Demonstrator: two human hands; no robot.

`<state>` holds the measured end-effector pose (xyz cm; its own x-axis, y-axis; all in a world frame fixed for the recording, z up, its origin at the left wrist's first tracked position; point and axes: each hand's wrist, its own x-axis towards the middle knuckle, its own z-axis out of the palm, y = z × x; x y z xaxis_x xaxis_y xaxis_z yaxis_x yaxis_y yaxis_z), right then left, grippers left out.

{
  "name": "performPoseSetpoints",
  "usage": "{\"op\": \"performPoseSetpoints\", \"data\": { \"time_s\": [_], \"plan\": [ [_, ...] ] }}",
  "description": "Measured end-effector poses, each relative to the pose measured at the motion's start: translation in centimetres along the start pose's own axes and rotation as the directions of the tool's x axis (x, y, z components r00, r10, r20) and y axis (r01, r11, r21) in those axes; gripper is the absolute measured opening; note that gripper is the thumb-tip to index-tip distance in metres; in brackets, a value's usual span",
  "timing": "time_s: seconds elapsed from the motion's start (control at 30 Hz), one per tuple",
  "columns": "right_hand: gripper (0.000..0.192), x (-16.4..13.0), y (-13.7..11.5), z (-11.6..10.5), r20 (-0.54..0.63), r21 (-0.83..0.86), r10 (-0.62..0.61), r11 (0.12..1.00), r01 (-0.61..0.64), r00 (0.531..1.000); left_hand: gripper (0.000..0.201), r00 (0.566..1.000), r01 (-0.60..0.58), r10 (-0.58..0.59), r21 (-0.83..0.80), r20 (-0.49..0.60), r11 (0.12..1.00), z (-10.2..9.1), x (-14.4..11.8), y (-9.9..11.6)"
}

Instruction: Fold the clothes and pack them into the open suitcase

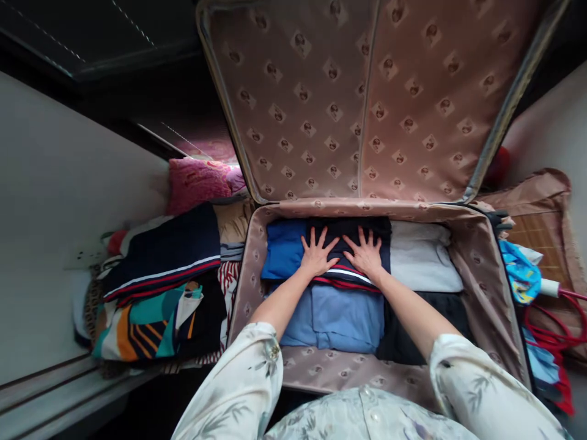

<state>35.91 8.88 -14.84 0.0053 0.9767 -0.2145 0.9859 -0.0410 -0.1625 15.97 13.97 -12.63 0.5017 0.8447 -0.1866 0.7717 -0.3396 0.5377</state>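
Observation:
Both my hands lie flat on a folded dark navy garment (351,247) with white and red stripes along its near edge. My left hand (317,253) is spread over its left part, close to a folded blue garment (279,244). Fingers also apart, my right hand (365,253) rests on its right part, beside a folded light grey garment (422,256). Nearer me, a folded light blue garment (348,318) and a black one (403,330) lie in the same open suitcase (413,382), whose lining is brownish pink.
The suitcase lid (330,91) stands raised at the back. To the left is a clothes pile with a navy striped garment (169,250) and a multicoloured garment (156,324). Behind it sits a pink pillow (197,183). On the right are a blue patterned cloth (520,272) and a red cord (550,333).

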Motion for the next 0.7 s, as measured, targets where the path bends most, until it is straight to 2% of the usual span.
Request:
{"op": "performPoseSetpoints", "data": {
  "time_s": [0.13,0.27,0.4,0.5,0.57,0.63,0.7],
  "plan": [
    [0.066,0.7,0.8,2.1,0.007,-0.022,0.034,0.999,-0.034,0.999,0.078,0.999,0.032,-0.032,-0.012,-0.004,0.999,1.1,0.2,-0.3],
    [0.067,0.9,1.0,2.9,0.029,-0.055,0.06,0.997,-0.059,0.998,0.079,0.999,-0.04,0.04,0.016,-0.013,0.999,1.7,0.1,-0.7],
    [0.064,1.2,1.1,2.6,0.012,-0.079,0.062,0.995,-0.061,0.998,0.081,0.995,-0.092,0.096,0.129,-0.026,0.987,2.5,0.4,-1.7],
    [0.064,-0.2,-0.1,1.7,-0.028,-0.089,0.078,0.993,-0.08,0.997,0.082,0.995,-0.094,0.089,0.161,0.037,0.982,2.5,1.0,-1.8],
    [0.063,-2.6,-1.8,1.1,-0.059,-0.089,0.092,0.991,-0.097,0.994,0.084,0.989,-0.082,0.065,0.128,0.13,0.988,1.6,1.1,-1.3],
    [0.06,-6.0,-3.7,1.0,-0.062,-0.08,0.078,0.993,-0.083,0.995,0.084,0.979,-0.069,0.059,0.047,0.197,0.996,-0.3,0.7,-0.7],
    [0.058,-10.1,-5.4,1.2,-0.029,-0.062,0.052,0.997,-0.053,0.998,0.079,0.984,-0.093,0.097,-0.037,0.146,0.995,-3.4,-0.9,-0.7]
  ]
}}
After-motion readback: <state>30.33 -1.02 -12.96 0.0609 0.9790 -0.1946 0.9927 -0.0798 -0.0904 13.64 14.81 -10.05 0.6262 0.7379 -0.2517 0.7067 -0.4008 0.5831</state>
